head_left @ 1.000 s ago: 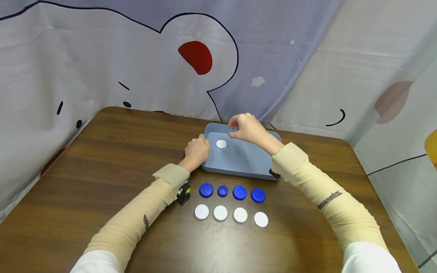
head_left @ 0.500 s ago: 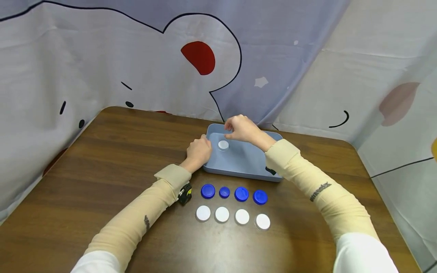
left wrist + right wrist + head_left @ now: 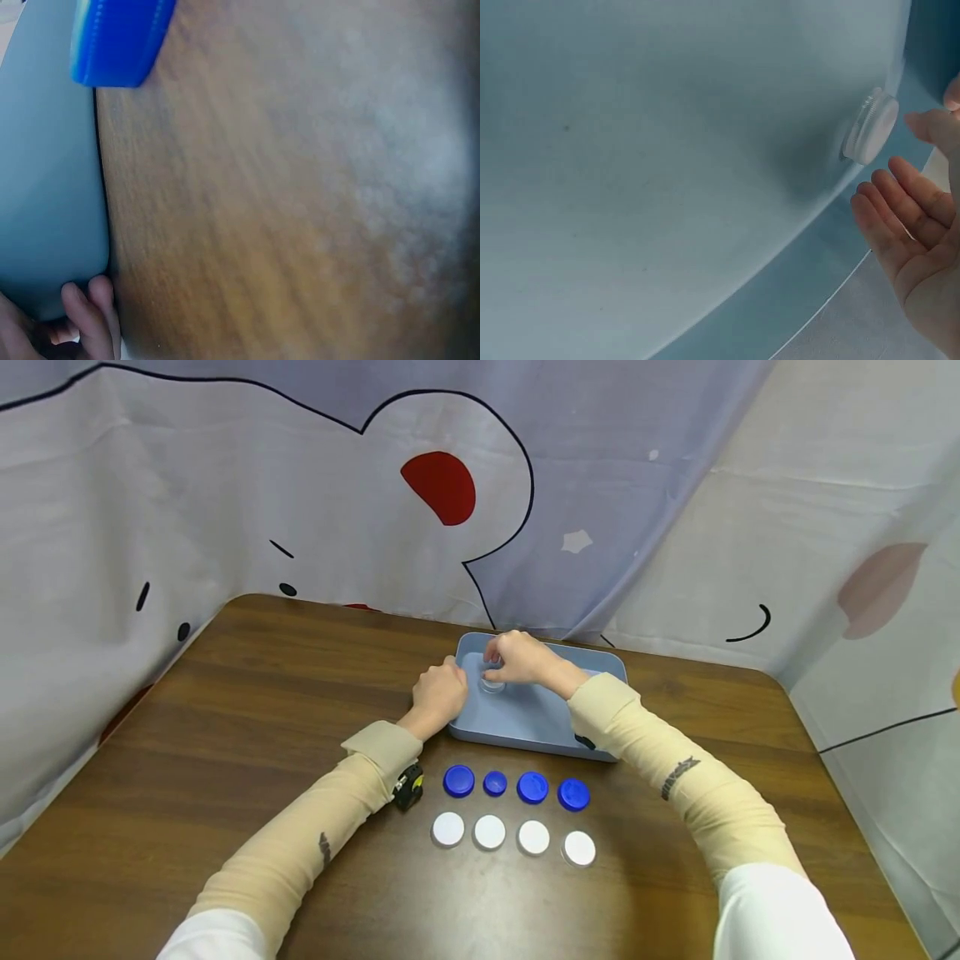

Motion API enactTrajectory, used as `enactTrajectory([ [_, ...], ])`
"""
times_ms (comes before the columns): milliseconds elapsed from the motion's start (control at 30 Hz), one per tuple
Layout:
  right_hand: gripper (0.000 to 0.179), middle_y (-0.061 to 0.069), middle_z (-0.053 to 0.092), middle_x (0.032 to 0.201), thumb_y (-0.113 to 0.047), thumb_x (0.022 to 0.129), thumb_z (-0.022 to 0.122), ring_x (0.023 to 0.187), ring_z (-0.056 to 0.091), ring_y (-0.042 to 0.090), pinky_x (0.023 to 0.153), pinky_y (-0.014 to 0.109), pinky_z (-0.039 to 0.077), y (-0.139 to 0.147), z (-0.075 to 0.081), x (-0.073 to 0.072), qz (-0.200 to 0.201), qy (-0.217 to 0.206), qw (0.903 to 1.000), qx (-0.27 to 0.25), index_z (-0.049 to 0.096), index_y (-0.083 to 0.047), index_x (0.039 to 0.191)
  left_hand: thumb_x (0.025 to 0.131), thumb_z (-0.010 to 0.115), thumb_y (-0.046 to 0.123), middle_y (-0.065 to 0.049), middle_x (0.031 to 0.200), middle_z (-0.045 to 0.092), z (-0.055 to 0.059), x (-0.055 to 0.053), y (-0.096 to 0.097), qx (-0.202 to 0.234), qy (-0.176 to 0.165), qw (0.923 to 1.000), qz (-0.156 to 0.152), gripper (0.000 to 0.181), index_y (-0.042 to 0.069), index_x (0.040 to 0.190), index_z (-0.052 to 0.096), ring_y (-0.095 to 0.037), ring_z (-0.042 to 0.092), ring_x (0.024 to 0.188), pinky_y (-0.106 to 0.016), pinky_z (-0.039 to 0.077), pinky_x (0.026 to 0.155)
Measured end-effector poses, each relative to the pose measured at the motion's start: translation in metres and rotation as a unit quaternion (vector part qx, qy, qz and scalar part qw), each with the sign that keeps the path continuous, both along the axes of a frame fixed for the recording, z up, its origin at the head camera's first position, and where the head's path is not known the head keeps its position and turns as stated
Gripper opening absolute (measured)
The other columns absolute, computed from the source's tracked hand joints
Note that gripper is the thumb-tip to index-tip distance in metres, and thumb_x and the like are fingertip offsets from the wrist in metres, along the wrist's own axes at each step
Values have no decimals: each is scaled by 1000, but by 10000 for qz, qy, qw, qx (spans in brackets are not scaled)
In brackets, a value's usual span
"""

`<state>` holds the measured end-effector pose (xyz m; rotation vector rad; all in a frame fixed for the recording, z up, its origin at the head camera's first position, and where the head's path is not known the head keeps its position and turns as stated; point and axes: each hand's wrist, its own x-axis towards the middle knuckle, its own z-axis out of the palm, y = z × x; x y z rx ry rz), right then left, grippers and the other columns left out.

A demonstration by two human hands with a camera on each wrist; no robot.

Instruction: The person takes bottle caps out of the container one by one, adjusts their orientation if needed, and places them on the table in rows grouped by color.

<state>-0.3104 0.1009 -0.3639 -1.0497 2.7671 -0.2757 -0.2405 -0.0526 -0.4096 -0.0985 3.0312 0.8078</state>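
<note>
My left hand (image 3: 438, 695) grips the left end of a shallow blue-grey tray (image 3: 521, 745); in the left wrist view its curled fingers (image 3: 90, 319) lie against the tray's corner. Inside the tray, near the left end, sits a white bottle cap (image 3: 876, 129) with a clear lower rim. My right hand (image 3: 522, 658) reaches over this cap, thumb and fingers spread on either side of it. A small gap shows between the fingers and the cap in the right wrist view. From the head, the hand hides most of the cap.
In front of the tray lies a row of several blue caps (image 3: 532, 787), and nearer me a row of several white caps (image 3: 490, 832). All stand on the brown wooden table (image 3: 300, 693). A printed curtain (image 3: 300, 510) hangs behind the table.
My right hand has moved left and down from above the tray to the white cap inside it. My left hand stays on the tray's left end.
</note>
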Motion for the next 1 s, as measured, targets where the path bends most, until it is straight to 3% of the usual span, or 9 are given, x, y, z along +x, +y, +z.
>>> enactTrajectory([
  [233, 41, 10, 68, 110, -34, 83, 71, 100, 65, 23, 87, 36, 52, -2, -3, 1, -93, -176, 9997, 120, 68, -6, 112, 102, 30, 24, -26, 105, 66, 1, 0, 0, 9, 12, 10000, 18, 39, 1, 126, 51, -40, 66, 95, -50, 54, 75],
  [467, 45, 8, 69, 109, -35, 80, 74, 100, 63, 20, 89, 34, 49, -4, -6, 0, 26, -199, 9989, 416, 67, -4, 113, 102, 32, 24, -25, 99, 67, -1, 0, 0, 44, 72, 10000, 15, 35, 1, 117, 54, -40, 67, 92, -50, 54, 72],
  [1000, 34, 7, 71, 100, -30, 79, 77, 94, 62, 20, 84, 33, 49, -3, -8, 1, 33, -369, 9989, 281, 71, -6, 103, 102, 31, 24, -26, 103, 66, -1, 0, 1, 29, 71, 10000, 41, 38, 1, 122, 53, -40, 67, 94, -50, 54, 73],
])
